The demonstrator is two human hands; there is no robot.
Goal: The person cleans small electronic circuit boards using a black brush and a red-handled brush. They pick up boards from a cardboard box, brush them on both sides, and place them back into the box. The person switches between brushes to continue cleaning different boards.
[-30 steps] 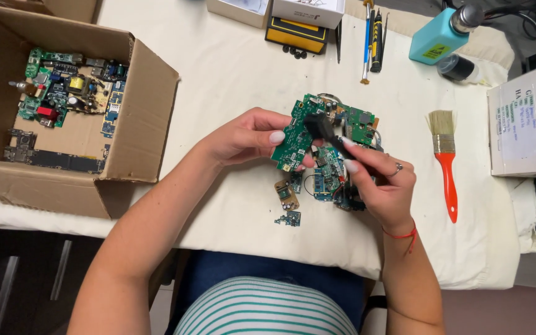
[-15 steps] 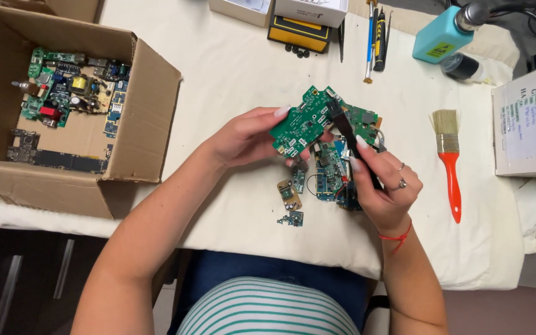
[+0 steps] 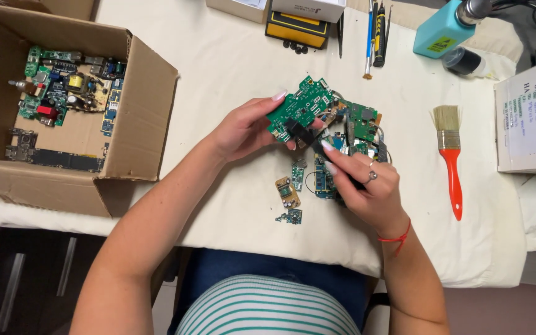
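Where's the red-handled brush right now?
Head view: the red-handled brush lies on the cloth right of the circuit board pile, left of the white box.

The green circuit board (image 3: 299,108) now sits higher above the worktop (image 3: 231,56), tilted up in the left hand (image 3: 246,127), with its face more exposed than a second ago. The right hand (image 3: 361,186) has slid lower, its fingertips (image 3: 327,147) now at the board's lower edge.

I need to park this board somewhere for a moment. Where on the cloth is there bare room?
Bare cloth lies between the brown cardboard box and the left hand, and between the pile of green circuit boards and the red-handled paintbrush. It is crowded under the right hand, among the small loose boards, and along the far edge by the tools.
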